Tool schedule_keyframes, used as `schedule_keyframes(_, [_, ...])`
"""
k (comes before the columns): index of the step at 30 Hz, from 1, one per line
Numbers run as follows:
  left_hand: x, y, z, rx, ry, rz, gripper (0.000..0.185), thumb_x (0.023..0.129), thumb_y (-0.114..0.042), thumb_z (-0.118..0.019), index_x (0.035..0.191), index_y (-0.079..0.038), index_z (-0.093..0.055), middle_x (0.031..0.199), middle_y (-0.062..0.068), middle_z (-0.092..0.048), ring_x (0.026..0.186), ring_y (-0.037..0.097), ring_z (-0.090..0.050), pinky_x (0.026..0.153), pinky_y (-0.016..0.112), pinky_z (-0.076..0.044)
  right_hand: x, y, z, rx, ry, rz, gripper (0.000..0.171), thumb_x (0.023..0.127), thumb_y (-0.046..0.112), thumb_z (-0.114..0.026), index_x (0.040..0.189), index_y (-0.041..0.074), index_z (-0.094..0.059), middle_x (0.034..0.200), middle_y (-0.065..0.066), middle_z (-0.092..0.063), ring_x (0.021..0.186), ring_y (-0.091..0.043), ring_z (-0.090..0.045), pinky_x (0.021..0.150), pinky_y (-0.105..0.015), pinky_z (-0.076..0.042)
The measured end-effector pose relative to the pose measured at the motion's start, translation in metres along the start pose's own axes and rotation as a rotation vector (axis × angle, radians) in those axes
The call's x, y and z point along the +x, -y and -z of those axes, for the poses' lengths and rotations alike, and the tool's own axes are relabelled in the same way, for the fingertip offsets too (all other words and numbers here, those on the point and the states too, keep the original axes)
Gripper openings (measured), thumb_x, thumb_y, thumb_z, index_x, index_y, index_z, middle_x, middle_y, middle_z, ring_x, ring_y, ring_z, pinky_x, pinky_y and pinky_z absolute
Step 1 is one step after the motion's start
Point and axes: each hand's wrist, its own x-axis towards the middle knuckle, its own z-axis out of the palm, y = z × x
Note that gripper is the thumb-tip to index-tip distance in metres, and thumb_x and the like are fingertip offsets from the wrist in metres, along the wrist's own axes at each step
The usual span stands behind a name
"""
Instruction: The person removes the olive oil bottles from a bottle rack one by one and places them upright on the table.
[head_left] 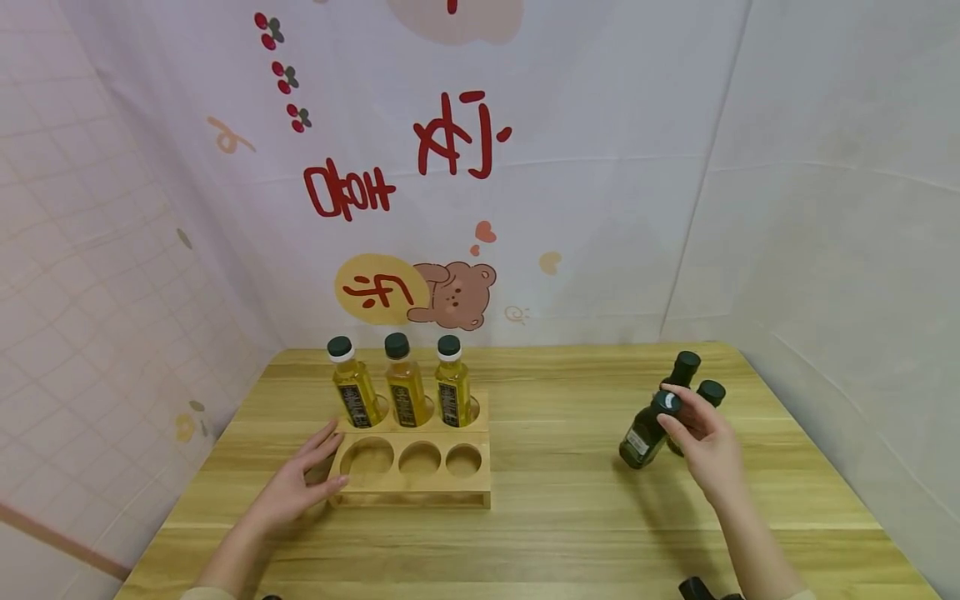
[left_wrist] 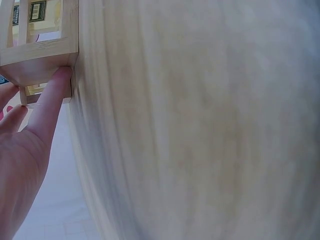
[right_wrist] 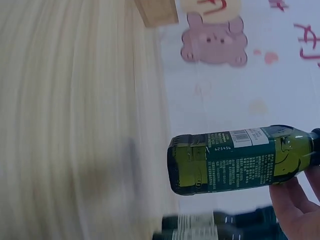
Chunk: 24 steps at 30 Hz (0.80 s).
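Observation:
A small dark green glass bottle [head_left: 641, 437] with a dark cap is held near its top by my right hand [head_left: 708, 450]. It tilts, and its base is off the table; in the right wrist view the green bottle [right_wrist: 240, 162] shows a printed label with a barcode. My left hand [head_left: 296, 483] touches the left side of a two-tier wooden rack [head_left: 468, 483], fingers spread and thumb by the front corner. The back tier holds three yellow oil bottles with dark caps: left [head_left: 358, 400], middle [head_left: 407, 398] and right [head_left: 453, 396]. Three round holes in the front tier hold nothing.
Two more dark green bottles stand behind my right hand: a farther one [head_left: 686, 367] and a nearer one [head_left: 711, 392]. A wood-grain table [head_left: 555, 492] lies under everything. White printed cloth [head_left: 600, 208] hangs behind and along both sides.

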Motion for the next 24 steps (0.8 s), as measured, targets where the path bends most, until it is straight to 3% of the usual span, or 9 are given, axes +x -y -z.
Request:
schedule_keyframes(9, [0.001,0.001,-0.001,0.015,-0.009,-0.010,0.069,0.091,-0.017,-0.074,0.147,0.008,-0.040,0.159,0.026,-0.020,0.139,0.054,-0.019,0.092,0.064,-0.042,-0.008,-0.013,0.034,-0.071,-0.062,-0.129,0.045,0.095,0.009,-0.069,0.138,0.005,-0.058,0.108,0.029,-0.057,0.097,0.011,-0.056,0.077,-0.007,-0.045])
schedule_keyframes(15, [0.001,0.000,0.000,0.005,-0.001,0.003,0.070,0.092,-0.017,-0.073,0.148,0.007,-0.040,0.160,0.025,-0.019,0.140,0.053,-0.019,0.091,0.060,-0.044,-0.012,-0.018,0.049,-0.122,-0.094,-0.179,0.045,0.095,0.015,-0.069,0.139,0.009,-0.058,0.108,0.031,-0.055,0.097,0.015,-0.053,0.075,-0.006,-0.044])
schedule_keyframes(20, [0.001,-0.001,0.001,0.077,-0.012,0.021,0.070,0.091,-0.021,-0.074,0.148,0.004,-0.042,0.160,0.021,-0.023,0.141,0.049,-0.023,0.097,0.050,-0.044,-0.013,-0.021,0.056,-0.109,-0.142,-0.227,0.043,0.094,0.012,-0.070,0.136,0.012,-0.062,0.102,0.035,-0.055,0.093,0.017,-0.053,0.074,-0.005,-0.043])
schedule_keyframes(24, [0.000,-0.001,0.000,0.060,-0.010,0.020,0.070,0.091,-0.020,-0.074,0.147,0.006,-0.041,0.159,0.023,-0.022,0.140,0.051,-0.021,0.096,0.057,-0.042,-0.013,-0.022,0.060,-0.098,-0.168,-0.253,0.044,0.093,0.011,-0.072,0.135,0.012,-0.062,0.098,0.037,-0.056,0.090,0.019,-0.054,0.072,-0.005,-0.044])
